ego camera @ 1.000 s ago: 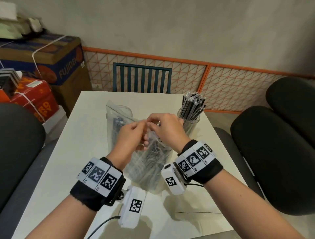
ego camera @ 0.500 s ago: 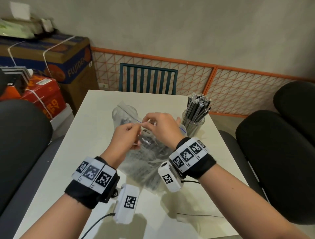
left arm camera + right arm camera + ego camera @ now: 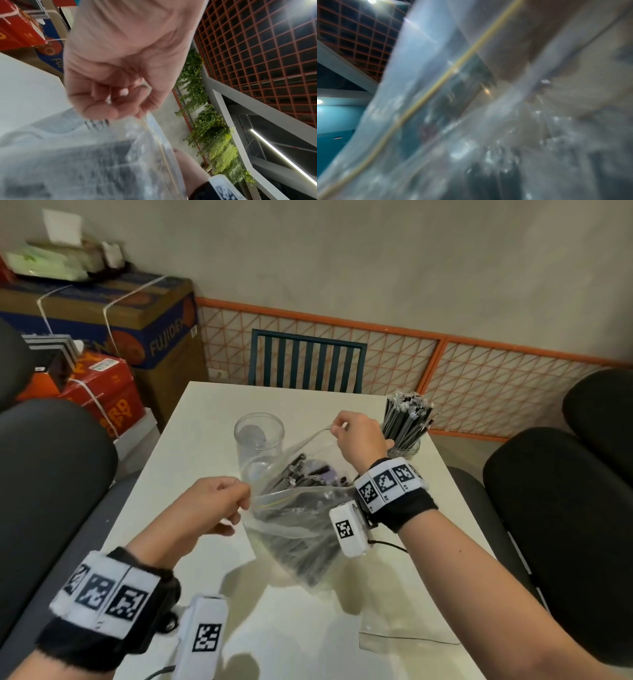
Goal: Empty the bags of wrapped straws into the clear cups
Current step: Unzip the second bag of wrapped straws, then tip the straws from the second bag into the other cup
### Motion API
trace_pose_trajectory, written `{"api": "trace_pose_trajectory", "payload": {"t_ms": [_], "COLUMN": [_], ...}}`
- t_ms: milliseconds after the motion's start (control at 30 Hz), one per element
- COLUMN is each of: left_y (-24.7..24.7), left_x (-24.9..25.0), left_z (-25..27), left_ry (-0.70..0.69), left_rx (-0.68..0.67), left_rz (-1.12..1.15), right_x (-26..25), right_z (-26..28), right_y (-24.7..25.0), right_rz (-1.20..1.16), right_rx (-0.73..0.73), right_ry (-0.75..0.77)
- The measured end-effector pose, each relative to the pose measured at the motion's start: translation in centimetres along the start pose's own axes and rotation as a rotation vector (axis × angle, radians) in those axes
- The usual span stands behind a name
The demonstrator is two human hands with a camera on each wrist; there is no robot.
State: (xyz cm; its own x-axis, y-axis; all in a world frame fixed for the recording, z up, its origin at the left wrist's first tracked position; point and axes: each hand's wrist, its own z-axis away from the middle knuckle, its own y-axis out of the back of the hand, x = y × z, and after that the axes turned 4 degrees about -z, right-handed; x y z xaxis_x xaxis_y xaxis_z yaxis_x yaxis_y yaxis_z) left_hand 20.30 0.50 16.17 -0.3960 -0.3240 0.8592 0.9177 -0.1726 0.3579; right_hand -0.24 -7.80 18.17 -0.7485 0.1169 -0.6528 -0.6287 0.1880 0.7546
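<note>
The left hand (image 3: 219, 501) is pinching the near lip of a clear plastic zip bag packed with dark wrapped straws (image 3: 301, 518), while the right hand (image 3: 359, 436) is pinching the far lip higher up, so the mouth is gaping open above the white table (image 3: 205, 412). The bag is hanging between the two hands, its bottom sagging down to the tabletop, just in front of an empty clear cylindrical cup (image 3: 259, 440); a second clear cup already bristling with dark straws (image 3: 406, 422) is standing beyond the right wrist. The film looks thin, limp and slippery, the straws light but loose and prone to sliding out unevenly, so gripping the stiffer zip strip at the mouth and later supporting the bottom corner is probably wisest for tipping.
</note>
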Motion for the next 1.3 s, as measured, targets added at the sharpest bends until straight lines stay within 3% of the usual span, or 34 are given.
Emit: {"api": "trace_pose_trajectory", "payload": {"t_ms": [67, 133, 233, 300, 400, 500, 567, 700, 800, 867, 900, 967, 1033, 1100, 1167, 1233, 1300], "left_y": [0.7, 0.8, -0.4, -1.6, -2.8, -3.3, -3.7, -4.1, -4.2, -4.2, -3.9, -2.9, -1.4, -0.4, -0.7, -1.9, -3.1], "left_x": [0.1, 1.0, 3.4, 4.8, 5.0, 4.6, 4.4, 4.3, 4.0, 3.6, 3.5, 3.3, 2.7, 1.8, 1.1, 0.1, -0.5], "left_z": [0.3, -0.2, -2.5, -4.4, -6.5, -7.6, -8.0, -8.6, -8.9, -9.1, -9.0, -8.1, -6.5, -4.9, -3.6, -3.3, -3.7], "left_ry": [0.042, 0.007, -0.249, -0.371, -0.380, -0.350, -0.348, -0.320, -0.215, -0.141, -0.122, -0.080, 0.078, 0.267, 0.378, 0.390, 0.376], "left_rx": [-0.037, 0.065, 0.215, 0.137, 0.062, 0.094, 0.107, 0.073, -0.010, -0.075, -0.086, -0.080, -0.085, -0.179, -0.287, -0.278, -0.185], "left_rz": [-0.118, -0.349, -0.632, -0.674, -0.573, -0.475, -0.403, -0.356, -0.246, -0.163, -0.200, -0.481, -0.708, -0.614, -0.324, 0.030, 0.365], "right_x": [0.1, -0.2, -1.3, -2.1, -1.8, 0.6, 2.4, 4.6, 5.4, 5.5, 5.5, 5.3, 5.1, 5.0, 5.1, 5.2, 5.2], "right_z": [-0.2, 0.2, 1.2, 1.8, 2.7, 3.7, 4.4, 4.7, 3.6, 2.9, 2.5, 2.1, 1.7, 1.5, 1.5, 2.1, 2.9], "right_y": [-0.1, -0.4, -0.7, -0.4, 1.2, 3.3, 4.1, 3.6, 2.3, 1.7, 1.5, 1.1, 0.8, 0.9, 0.8, 0.6, 0.5], "right_rz": [0.019, 0.044, 0.058, 0.068, 0.183, 0.299, 0.185, -0.463, -0.981, -1.307, -1.344, -1.258, -1.216, -1.315, -1.363, -1.109, -0.692], "right_rx": [-0.018, -0.056, -0.140, -0.206, -0.211, -0.173, -0.173, -0.219, -0.361, -0.355, -0.338, -0.318, -0.286, -0.259, -0.295, -0.355, -0.361], "right_ry": [0.016, 0.085, 0.224, 0.295, 0.323, 0.151, 0.059, -0.128, -0.492, -0.749, -0.806, -0.796, -0.757, -0.729, -0.655, -0.546, -0.428]}}
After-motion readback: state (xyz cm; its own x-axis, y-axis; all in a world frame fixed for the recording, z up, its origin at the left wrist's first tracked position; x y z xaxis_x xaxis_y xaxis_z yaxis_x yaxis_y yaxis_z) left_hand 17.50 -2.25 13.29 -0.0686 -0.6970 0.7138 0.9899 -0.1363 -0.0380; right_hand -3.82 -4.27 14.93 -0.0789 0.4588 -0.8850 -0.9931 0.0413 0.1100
